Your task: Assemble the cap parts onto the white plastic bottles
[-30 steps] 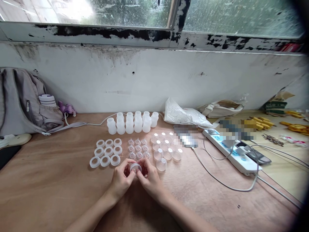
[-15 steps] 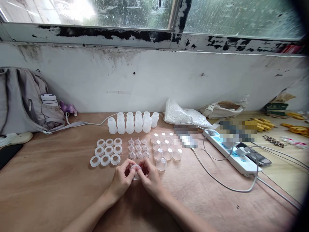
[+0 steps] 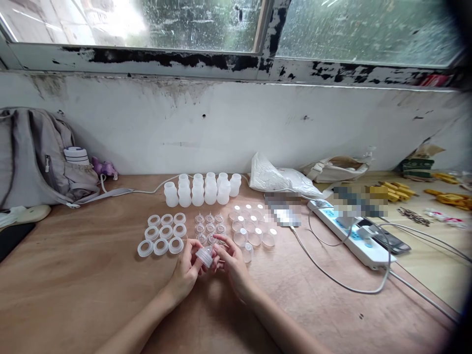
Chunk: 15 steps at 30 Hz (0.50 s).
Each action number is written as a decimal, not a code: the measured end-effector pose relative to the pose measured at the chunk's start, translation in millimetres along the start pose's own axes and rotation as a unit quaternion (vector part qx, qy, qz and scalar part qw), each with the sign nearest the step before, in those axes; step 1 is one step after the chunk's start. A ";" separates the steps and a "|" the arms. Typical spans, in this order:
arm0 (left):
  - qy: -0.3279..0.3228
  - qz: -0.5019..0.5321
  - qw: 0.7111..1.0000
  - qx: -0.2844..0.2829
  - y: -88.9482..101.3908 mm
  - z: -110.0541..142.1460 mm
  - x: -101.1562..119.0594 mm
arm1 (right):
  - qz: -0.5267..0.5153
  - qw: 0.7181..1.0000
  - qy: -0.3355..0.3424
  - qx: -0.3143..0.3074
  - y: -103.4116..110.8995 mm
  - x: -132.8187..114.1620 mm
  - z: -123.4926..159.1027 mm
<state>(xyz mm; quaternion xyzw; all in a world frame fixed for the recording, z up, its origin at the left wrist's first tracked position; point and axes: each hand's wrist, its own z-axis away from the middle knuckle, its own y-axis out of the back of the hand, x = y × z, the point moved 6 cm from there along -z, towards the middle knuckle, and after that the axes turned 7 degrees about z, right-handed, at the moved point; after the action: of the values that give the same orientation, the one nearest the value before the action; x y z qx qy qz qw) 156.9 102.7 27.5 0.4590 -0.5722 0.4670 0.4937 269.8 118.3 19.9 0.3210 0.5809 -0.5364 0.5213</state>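
Between my hands, above the table, is a translucent bottle collar (image 3: 205, 256) with a clear teat (image 3: 213, 243) sticking up out of it, tilted to the right. My left hand (image 3: 184, 273) is closed around the collar's ribbed side. At the teat, my right hand (image 3: 234, 265) has its thumb and forefinger pinched. Several loose collars (image 3: 161, 247) lie in rows to the left. Just beyond my fingers are rows of clear teats (image 3: 210, 228), the nearest partly hidden. Clear domed caps (image 3: 254, 238) stand to the right, one close by my right hand.
White bottles (image 3: 197, 195) stand in two rows at the back. A white power strip (image 3: 354, 236) with cables lies to the right, near a blurred-out phone and a white plastic bag (image 3: 267, 174). At the left are a grey backpack (image 3: 37, 152) and a purple toy (image 3: 105, 168).
The collar, earlier held level with both thumbs on its top, is now tipped so its side faces me and the teat shows. My right fingers have shifted to the teat.
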 end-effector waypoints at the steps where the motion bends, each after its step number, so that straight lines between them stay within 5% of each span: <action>1: -0.003 0.005 1.000 -0.004 -0.4 -0.2 -1.5 | -0.002 1.000 0.000 0.001 0.3 0.1 -0.2; 15: -0.003 -0.003 1.000 -0.008 1.7 -3.1 -1.1 | 0.085 0.995 0.046 -0.009 -3.1 -9.9 0.5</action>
<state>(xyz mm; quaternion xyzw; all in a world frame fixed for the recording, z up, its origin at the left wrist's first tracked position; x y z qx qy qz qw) 155.7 106.1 26.5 0.4580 -0.5762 0.4596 0.4970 269.5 119.0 30.3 0.3890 0.5797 -0.4694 0.5407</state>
